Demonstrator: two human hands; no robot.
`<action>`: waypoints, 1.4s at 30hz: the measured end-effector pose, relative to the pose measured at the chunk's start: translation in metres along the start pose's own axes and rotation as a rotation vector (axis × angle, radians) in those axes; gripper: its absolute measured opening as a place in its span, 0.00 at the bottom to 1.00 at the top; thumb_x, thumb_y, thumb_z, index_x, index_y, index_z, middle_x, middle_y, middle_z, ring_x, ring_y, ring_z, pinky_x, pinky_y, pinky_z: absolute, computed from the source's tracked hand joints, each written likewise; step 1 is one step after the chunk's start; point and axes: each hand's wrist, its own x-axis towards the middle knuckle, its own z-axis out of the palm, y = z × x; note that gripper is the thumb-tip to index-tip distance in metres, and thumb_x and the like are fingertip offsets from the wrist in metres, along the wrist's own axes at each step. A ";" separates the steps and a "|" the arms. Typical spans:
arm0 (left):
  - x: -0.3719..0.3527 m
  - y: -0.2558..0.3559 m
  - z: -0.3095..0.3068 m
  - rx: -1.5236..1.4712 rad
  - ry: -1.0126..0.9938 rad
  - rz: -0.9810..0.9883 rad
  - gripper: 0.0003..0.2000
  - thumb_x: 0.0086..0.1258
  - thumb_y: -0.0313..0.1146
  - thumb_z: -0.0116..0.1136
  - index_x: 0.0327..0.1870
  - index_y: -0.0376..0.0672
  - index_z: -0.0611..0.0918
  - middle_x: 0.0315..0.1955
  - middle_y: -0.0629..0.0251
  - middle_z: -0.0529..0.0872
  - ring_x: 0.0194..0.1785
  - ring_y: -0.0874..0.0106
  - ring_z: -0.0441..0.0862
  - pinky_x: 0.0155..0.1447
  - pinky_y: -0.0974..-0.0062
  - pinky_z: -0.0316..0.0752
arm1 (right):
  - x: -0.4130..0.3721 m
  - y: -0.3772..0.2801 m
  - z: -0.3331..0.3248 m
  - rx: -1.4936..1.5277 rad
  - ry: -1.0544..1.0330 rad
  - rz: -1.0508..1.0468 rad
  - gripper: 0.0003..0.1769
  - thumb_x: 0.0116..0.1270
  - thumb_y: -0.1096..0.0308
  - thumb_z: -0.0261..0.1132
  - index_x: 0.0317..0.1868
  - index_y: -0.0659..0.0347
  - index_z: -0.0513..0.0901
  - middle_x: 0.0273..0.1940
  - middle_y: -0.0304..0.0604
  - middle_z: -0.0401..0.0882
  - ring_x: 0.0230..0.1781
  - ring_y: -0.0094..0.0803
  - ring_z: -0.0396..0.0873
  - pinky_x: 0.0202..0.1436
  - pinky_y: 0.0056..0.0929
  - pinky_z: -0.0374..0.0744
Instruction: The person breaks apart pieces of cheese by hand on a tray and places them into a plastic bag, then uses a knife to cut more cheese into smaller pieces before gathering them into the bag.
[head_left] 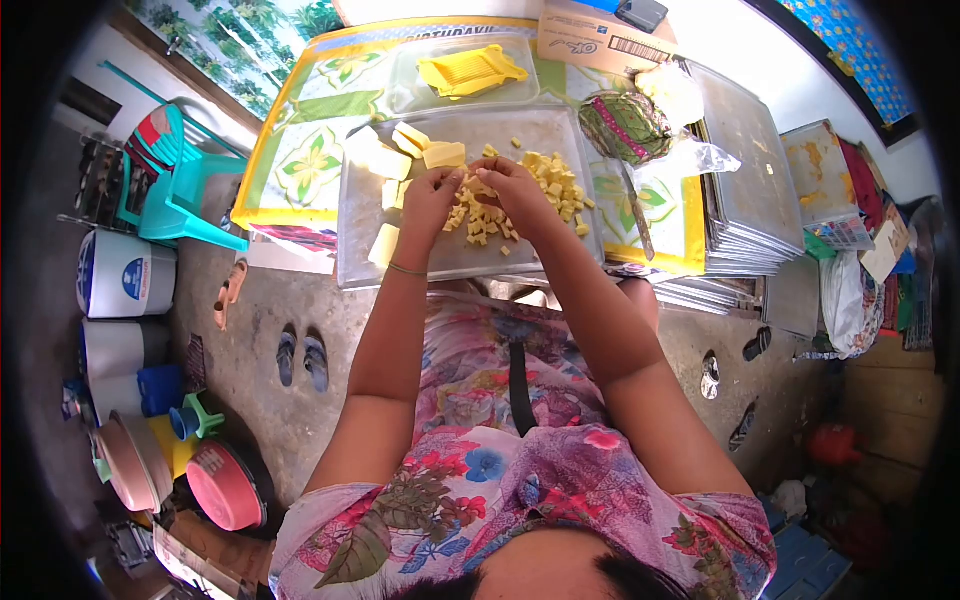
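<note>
A shallow metal tray (360, 262) lies before me with a heap of small yellow cubes, cheese by the look of them (555, 180), in its middle and right. Larger pale yellow blocks (383, 245) sit along its left side. Over the tray's middle, my left hand (435, 200) has its thumb and fingers pinched together, just in front of a yellow block (445, 154). Close beside it, my right hand (512, 190) also has closed fingers, above the cubes. The fingertips nearly meet, and whatever they hold is too small or hidden to make out.
Behind the tray, a clear container (405, 90) holds a ridged yellow plastic piece (470, 72). A long knife (637, 215) lies right of the tray, near a patterned bundle (625, 128). A cardboard box (600, 40) stands behind; stacked metal trays (745, 150) rise at right. A turquoise chair (185, 195) stands left.
</note>
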 end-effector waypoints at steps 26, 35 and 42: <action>-0.054 0.031 0.002 -0.635 -0.137 0.097 0.14 0.70 0.27 0.54 0.54 0.32 0.78 0.44 0.60 0.83 0.47 0.71 0.82 0.54 0.73 0.79 | -0.033 -0.012 0.005 0.043 -0.178 -0.207 0.12 0.63 0.73 0.63 0.47 0.67 0.79 0.38 0.36 0.80 0.37 0.20 0.77 0.42 0.19 0.76; -0.059 0.025 0.006 -0.570 -0.041 0.107 0.14 0.68 0.29 0.59 0.51 0.31 0.79 0.41 0.59 0.83 0.42 0.73 0.82 0.50 0.77 0.79 | -0.043 -0.013 0.007 0.022 -0.178 -0.190 0.14 0.65 0.68 0.65 0.47 0.67 0.79 0.38 0.37 0.81 0.37 0.19 0.78 0.41 0.18 0.76; -0.063 0.028 0.006 -0.534 -0.035 0.102 0.11 0.67 0.27 0.58 0.47 0.33 0.80 0.37 0.62 0.84 0.38 0.74 0.82 0.47 0.76 0.79 | -0.042 -0.012 0.001 -0.023 -0.225 -0.163 0.16 0.65 0.72 0.63 0.52 0.69 0.76 0.43 0.42 0.80 0.41 0.26 0.81 0.46 0.24 0.80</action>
